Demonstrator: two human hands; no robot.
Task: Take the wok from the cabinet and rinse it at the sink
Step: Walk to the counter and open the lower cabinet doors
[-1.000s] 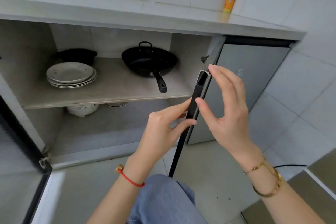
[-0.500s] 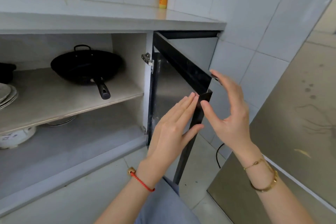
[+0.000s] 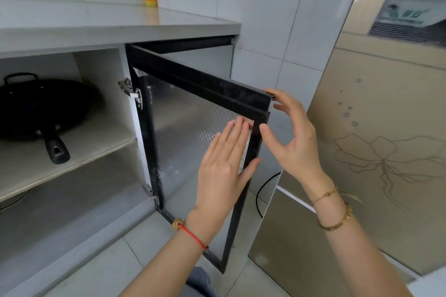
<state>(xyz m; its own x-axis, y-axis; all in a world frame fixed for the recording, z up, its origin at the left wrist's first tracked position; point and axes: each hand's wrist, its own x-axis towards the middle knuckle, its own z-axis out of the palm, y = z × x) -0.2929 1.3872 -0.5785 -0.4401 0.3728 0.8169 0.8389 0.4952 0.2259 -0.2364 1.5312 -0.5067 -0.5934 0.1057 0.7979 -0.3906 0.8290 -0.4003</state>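
Left hand: pressing flat, fingers straight, on door
Right hand: touching door edge, fingers spread, gripping nothing
Wok: sitting far left on shelf

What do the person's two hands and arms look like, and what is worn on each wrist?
Both forearms are bare, with no sleeves in view, and both hands are bare. The left hand has a red cord bracelet with a tan bead on its wrist. The right hand has two gold-coloured pieces on its wrist: a thin chain bracelet and a thicker bangle. I see no rings.
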